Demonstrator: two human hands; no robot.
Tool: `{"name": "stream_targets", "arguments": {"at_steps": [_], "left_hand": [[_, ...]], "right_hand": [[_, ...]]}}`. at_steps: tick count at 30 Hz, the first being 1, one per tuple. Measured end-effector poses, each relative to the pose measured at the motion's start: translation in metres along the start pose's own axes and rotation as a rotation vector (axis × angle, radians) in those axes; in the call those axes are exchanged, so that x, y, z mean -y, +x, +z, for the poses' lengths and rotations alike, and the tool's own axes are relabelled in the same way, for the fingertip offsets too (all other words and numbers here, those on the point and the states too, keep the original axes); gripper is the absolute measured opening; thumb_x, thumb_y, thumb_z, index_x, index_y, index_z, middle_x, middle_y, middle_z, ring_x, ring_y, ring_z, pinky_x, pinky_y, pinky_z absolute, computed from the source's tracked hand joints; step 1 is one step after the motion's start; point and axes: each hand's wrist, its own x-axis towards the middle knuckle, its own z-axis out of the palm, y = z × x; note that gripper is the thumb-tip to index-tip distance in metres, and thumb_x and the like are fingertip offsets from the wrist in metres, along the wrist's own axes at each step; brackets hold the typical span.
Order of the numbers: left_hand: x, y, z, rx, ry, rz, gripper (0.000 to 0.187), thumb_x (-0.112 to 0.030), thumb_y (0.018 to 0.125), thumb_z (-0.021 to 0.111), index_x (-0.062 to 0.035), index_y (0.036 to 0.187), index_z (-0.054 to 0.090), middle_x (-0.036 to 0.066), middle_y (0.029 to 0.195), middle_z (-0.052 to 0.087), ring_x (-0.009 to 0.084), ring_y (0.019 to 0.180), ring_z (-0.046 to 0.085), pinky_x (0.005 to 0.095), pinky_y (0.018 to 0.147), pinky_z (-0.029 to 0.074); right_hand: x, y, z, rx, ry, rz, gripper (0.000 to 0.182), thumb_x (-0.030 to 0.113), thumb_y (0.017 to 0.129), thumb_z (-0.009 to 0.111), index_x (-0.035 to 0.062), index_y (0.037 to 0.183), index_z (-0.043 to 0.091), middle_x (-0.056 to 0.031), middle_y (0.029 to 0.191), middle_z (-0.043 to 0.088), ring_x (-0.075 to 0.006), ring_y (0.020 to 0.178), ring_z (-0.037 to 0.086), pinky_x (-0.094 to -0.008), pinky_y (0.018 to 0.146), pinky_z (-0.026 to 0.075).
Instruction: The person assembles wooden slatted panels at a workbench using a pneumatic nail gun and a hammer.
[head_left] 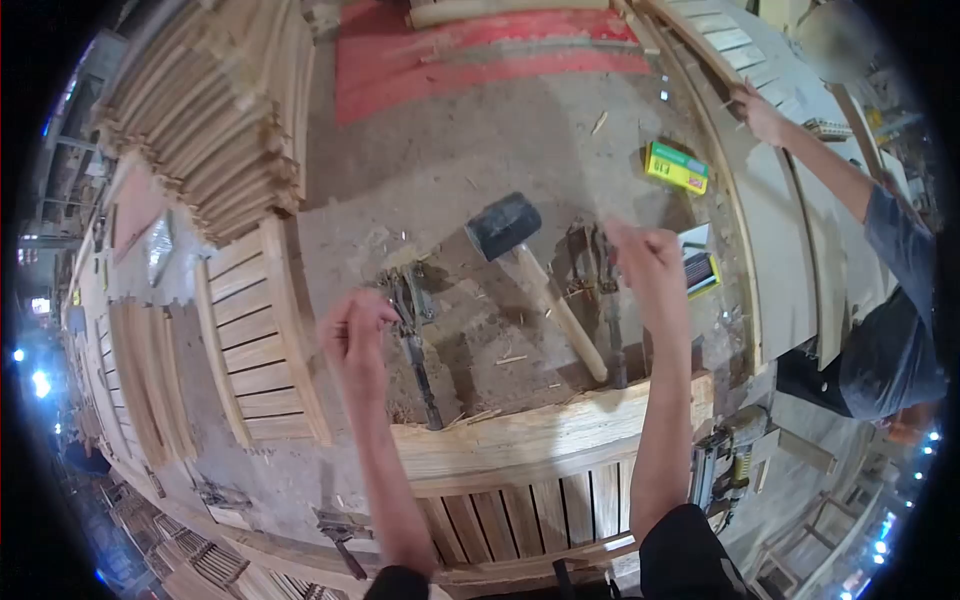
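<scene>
My left hand (358, 325) is curled, its fingertips beside the dark metal clamp (412, 320) at left. Whatever may be between those fingers cannot be made out. My right hand (648, 258) has its fingers closed, slightly blurred, just right of a second metal clamp (606, 285); any contact or small item is hidden. Between the clamps lies a mallet (505, 228) with a black head and a wooden handle slanting toward me. Below both hands a slatted wooden panel (545, 432) lies with its thick rail against the clamps' near ends.
A green-and-yellow box (677, 168) and an open box (700, 270) sit to the right. Stacked wooden slats (200, 120) and a slatted panel (250, 335) are at left. A nail gun (728, 460) is at lower right. Another person's arm (820, 155) reaches over boards at right.
</scene>
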Motion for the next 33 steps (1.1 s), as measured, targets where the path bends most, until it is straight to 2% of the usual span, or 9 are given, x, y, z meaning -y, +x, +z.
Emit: {"name": "stream_targets", "arguments": {"at_steps": [2,10,15,18,21,22,24,27,33], "left_hand": [[0.003,-0.009,0.014,-0.246,-0.097,-0.038,0.029,-0.018,0.090,0.050,-0.0061,0.064,0.052,0.005,0.068,0.047,0.0164,0.068,0.047,0.0316,0.068,0.040],[0.093,-0.056,0.005,-0.166,-0.238,0.528,0.024,-0.023,0.086,0.047,-0.0085,0.066,0.045,0.008,0.068,0.045,0.0226,0.070,0.046,0.0413,0.073,0.040],[0.029,-0.063,-0.024,0.117,0.148,0.323,0.017,-0.016,0.085,0.054,-0.0006,0.090,0.059,0.011,0.083,0.059,0.0282,0.081,0.055,0.0407,0.080,0.043],[-0.024,-0.118,-0.094,0.148,0.514,0.302,0.024,-0.017,0.087,0.060,0.0008,0.102,0.063,0.013,0.089,0.063,0.0311,0.090,0.059,0.0413,0.085,0.045],[-0.023,-0.222,-0.204,-0.062,0.498,-0.309,0.024,-0.018,0.089,0.063,-0.0015,0.105,0.064,0.014,0.089,0.063,0.0301,0.088,0.060,0.0415,0.083,0.046],[0.004,-0.261,-0.241,0.014,0.667,-0.203,0.022,-0.018,0.089,0.063,-0.0018,0.104,0.064,0.014,0.090,0.063,0.0299,0.087,0.060,0.0405,0.082,0.046],[0.059,-0.339,-0.316,0.109,1.012,0.045,0.019,-0.018,0.090,0.064,-0.0024,0.101,0.065,0.015,0.090,0.064,0.0295,0.086,0.060,0.0387,0.080,0.047],[0.052,-0.362,-0.295,0.110,0.824,-0.092,0.020,-0.019,0.091,0.064,-0.0011,0.084,0.060,0.011,0.070,0.054,0.0268,0.068,0.052,0.0389,0.066,0.042],[0.101,-0.342,-0.269,-0.110,0.805,-0.447,0.041,-0.041,0.082,0.063,-0.0013,0.085,0.069,0.017,0.068,0.065,0.0302,0.067,0.065,0.0422,0.062,0.049]], "right_hand": [[-0.014,-0.006,0.008,-0.135,0.079,-0.092,0.048,0.025,0.093,0.062,0.0054,0.052,0.046,0.0044,0.049,0.038,-0.0036,0.047,0.031,-0.0268,0.044,0.022],[-0.113,-0.022,0.014,-0.149,0.211,-0.844,0.021,-0.003,0.074,0.058,-0.0014,0.058,0.044,-0.0034,0.059,0.044,-0.0213,0.057,0.041,-0.0369,0.057,0.037],[-0.069,-0.057,-0.014,-0.058,-0.054,-0.325,0.019,0.007,0.080,0.067,-0.0020,0.069,0.054,-0.0087,0.075,0.058,-0.0222,0.073,0.056,-0.0347,0.073,0.048],[-0.021,-0.148,-0.085,-0.432,-0.281,-0.423,0.012,0.003,0.079,0.070,0.0019,0.090,0.067,-0.0089,0.094,0.067,-0.0222,0.096,0.064,-0.0331,0.083,0.049],[-0.105,-0.265,-0.210,-0.810,-0.648,0.026,0.039,0.006,0.073,0.072,0.0027,0.110,0.059,-0.0155,0.110,0.061,-0.0309,0.100,0.060,-0.0420,0.087,0.048],[-0.165,-0.292,-0.244,-0.849,-0.955,0.110,0.045,0.009,0.071,0.073,0.0034,0.112,0.058,-0.0167,0.112,0.059,-0.0337,0.102,0.058,-0.0448,0.089,0.047],[-0.230,-0.322,-0.278,-0.408,-0.750,0.310,0.051,0.012,0.066,0.073,0.0047,0.114,0.056,-0.0177,0.112,0.056,-0.0380,0.106,0.053,-0.0476,0.092,0.043],[-0.237,-0.307,-0.273,-0.146,-0.912,0.160,0.058,0.015,0.062,0.075,0.0034,0.115,0.053,-0.0179,0.111,0.056,-0.0393,0.108,0.052,-0.0478,0.093,0.044],[-0.242,-0.294,-0.273,-0.479,-1.126,0.334,0.073,0.023,0.061,0.082,-0.0013,0.122,0.049,-0.0247,0.120,0.056,-0.0416,0.112,0.054,-0.0486,0.098,0.045]]}}
